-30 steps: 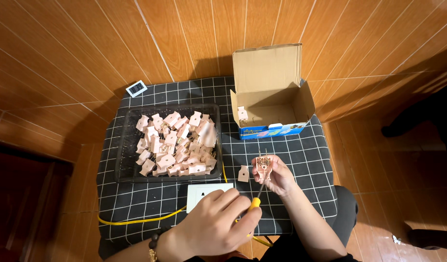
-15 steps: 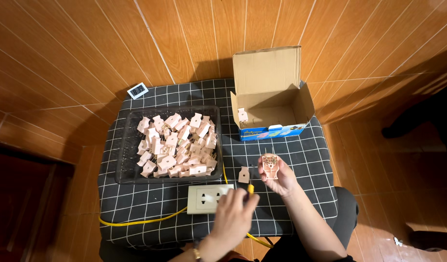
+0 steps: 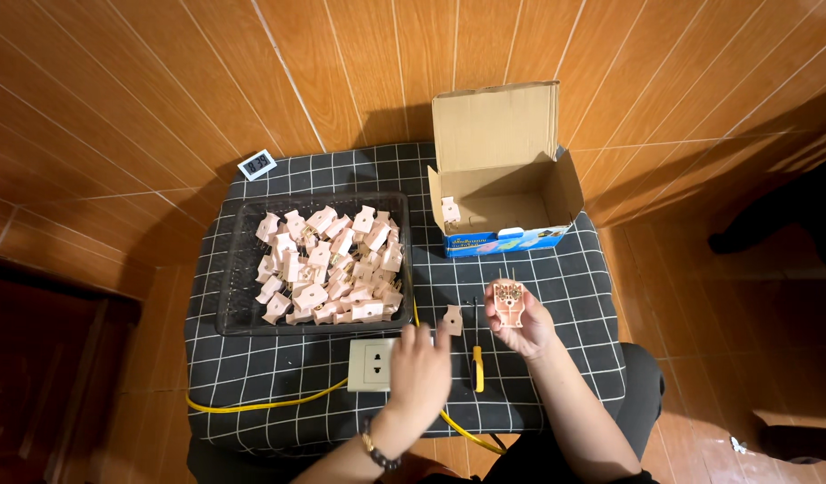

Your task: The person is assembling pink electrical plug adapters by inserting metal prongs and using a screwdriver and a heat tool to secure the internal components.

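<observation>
Closest to the camera, the left hand [image 3: 419, 366] hangs over the checked cloth [image 3: 556, 287] at about 6 o'clock, palm down, fingers loosely together and a bit blurred. It's holding nothing, with its fingertips near a small pink cover piece [image 3: 451, 319] lying flat on the cloth. Under the hand's left side there's a beige wall socket [image 3: 372, 364] with a yellow cable [image 3: 252, 403] trailing off toward 8 o'clock. Just right of the hand is a yellow-handled screwdriver [image 3: 476, 358], blade pointing to 12 o'clock.

At roughly 4 o'clock from centre the right hand [image 3: 518, 320] is palm up, fingers curled, cradling a pink plug body [image 3: 508, 302] with its open inside facing the camera and metal prongs sticking up past the fingertips.

Further out, around 9 to 10 o'clock, a black mesh tray [image 3: 243, 296] holds a heap of the same pink plug parts [image 3: 328, 264]. At 1 o'clock sits an open cardboard box [image 3: 507, 170], flap up, with one pink piece [image 3: 450, 210] against its left wall. Farthest off, at 11 o'clock, a small white digital clock [image 3: 257, 164] rests on the wooden floor [image 3: 117, 108].
</observation>
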